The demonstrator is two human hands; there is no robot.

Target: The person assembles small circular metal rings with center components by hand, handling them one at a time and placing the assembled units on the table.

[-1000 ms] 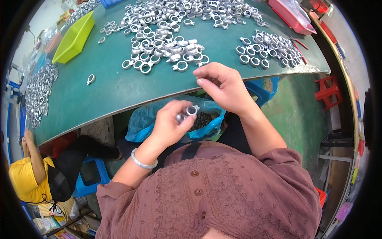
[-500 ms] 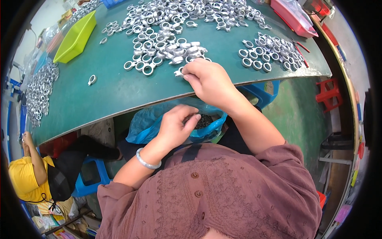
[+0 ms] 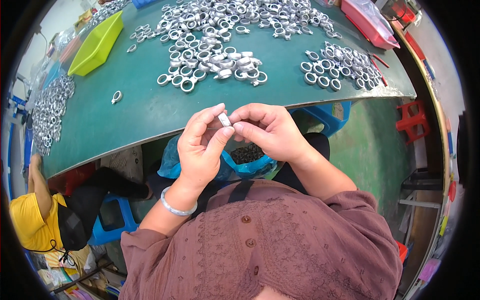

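Just over the table's front edge, both my hands meet around a silver metal ring clamp (image 3: pixel 224 119), seen edge-on. My left hand (image 3: pixel 197 145) pinches it between thumb and fingers. From the other side, my right hand (image 3: pixel 275 131) closes thumb and fingertips on the clamp's right end; any small part in that pinch is too small to make out. Below my hands, a blue plastic bag (image 3: pixel 257 167) stands open, with many small dark pieces (image 3: pixel 246 154) inside. Ahead on the table lies a loose cluster of similar ring clamps (image 3: pixel 200 62).
A big heap of clamps (image 3: pixel 240 15) covers the far side of the green table (image 3: pixel 145 110). Another group (image 3: pixel 340 65) lies right, beside red-handled pliers (image 3: pixel 380 61). One clamp (image 3: pixel 117 96) sits alone at left. A yellow-green bin (image 3: pixel 97 45), pink bin (image 3: pixel 367 22) and yellow-shirted person (image 3: pixel 37 220) are nearby.
My right hand has lifted a ring clamp from the table's front edge and drawn it back. My left hand has risen to meet it and now grips the clamp too.
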